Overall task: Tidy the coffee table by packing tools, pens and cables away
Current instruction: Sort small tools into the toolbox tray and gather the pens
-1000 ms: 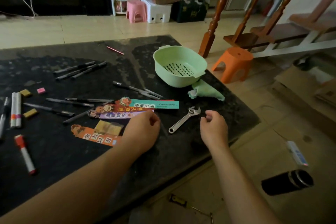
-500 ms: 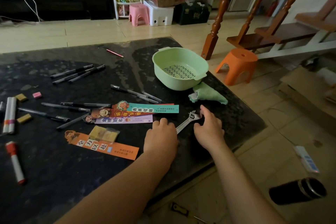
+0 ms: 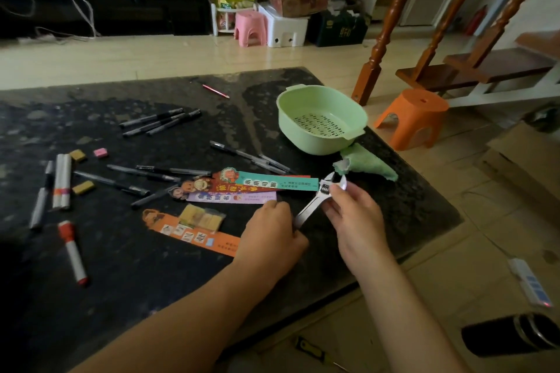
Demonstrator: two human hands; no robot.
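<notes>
Dark worktop [image 3: 136, 281], lower left: a red-capped marker [image 3: 72, 251], and above it two white markers [image 3: 62, 182] side by side with small erasers [image 3: 83, 187] scattered around them. Centre-left: a cluster of black pens [image 3: 160, 123] toward the far edge, more loose pens [image 3: 142, 174] nearer, and one red pencil [image 3: 215, 91] alone at the far side. Centre: a fan of printed bookmarks [image 3: 263, 188], then an orange bookmark [image 3: 188, 233] nearer, with a small yellow packet [image 3: 201, 216] on top. Left hand [image 3: 272, 236] is just right of that, fingers curled, grip closed round the handle end of the wrench [image 3: 315, 203]. Wrench is centre-right of frame, slanted with its head up and to the right, over the near-right part of the worktop. Right hand [image 3: 357, 221] pinches it just below the head, thumb and fingertips on the metal. Behind the wrench a green cloth [image 3: 369, 166] lies just beside the green basket [image 3: 303, 139], which stands upright near the right edge of the worktop. Off the worktop, right: an orange stool [image 3: 415, 118] on the floor. Lower right: a black flask [image 3: 512, 336] on its side.
</notes>
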